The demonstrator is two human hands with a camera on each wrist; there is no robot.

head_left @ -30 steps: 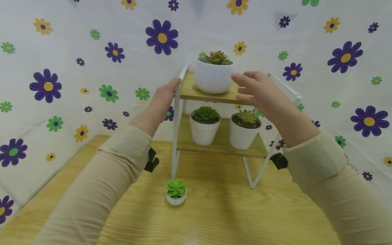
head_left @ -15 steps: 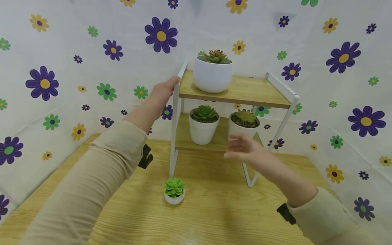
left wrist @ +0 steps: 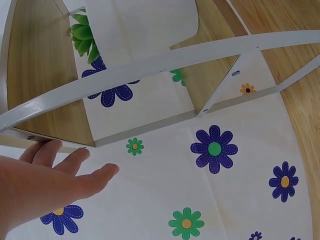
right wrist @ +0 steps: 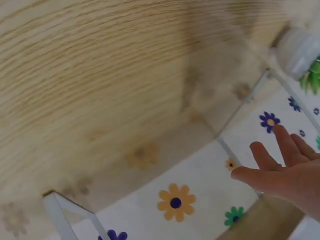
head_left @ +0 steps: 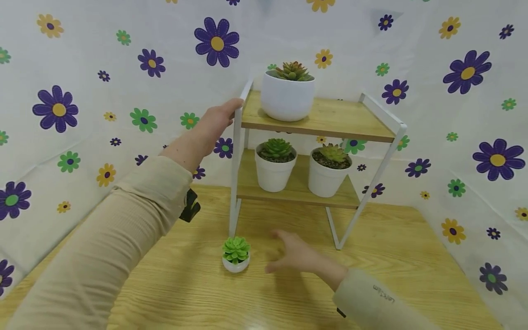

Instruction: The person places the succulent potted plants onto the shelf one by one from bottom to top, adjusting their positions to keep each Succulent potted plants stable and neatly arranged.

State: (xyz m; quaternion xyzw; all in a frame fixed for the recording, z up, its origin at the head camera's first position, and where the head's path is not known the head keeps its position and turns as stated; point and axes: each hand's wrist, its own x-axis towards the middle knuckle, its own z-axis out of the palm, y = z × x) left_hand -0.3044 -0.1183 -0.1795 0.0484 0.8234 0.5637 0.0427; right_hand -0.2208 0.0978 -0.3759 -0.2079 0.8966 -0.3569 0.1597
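My right hand (head_left: 294, 253) hovers over the table, fingers spread and thumb apart, just right of a small bright green succulent in a white bowl-shaped pot (head_left: 236, 256). Nothing is in that hand; in the right wrist view the small pot (right wrist: 298, 50) shows beyond its fingertips. At the upper left corner of a two-tier plant stand (head_left: 317, 130), my left hand (head_left: 216, 123) rests against the white metal frame. The left wrist view shows its fingers (left wrist: 70, 162) loosely extended along the frame's side.
A white round pot with a reddish-green succulent (head_left: 287, 96) stands on the top shelf's left. Two white pots with succulents, one left (head_left: 275, 172) and one right (head_left: 327, 176), share the lower shelf. Flower-patterned cloth (head_left: 173, 36) backs the wooden table (head_left: 198, 298).
My right hand has come away from beside the top pot, passing down and left in front of the stand to near the small succulent. My left hand stays at the frame.
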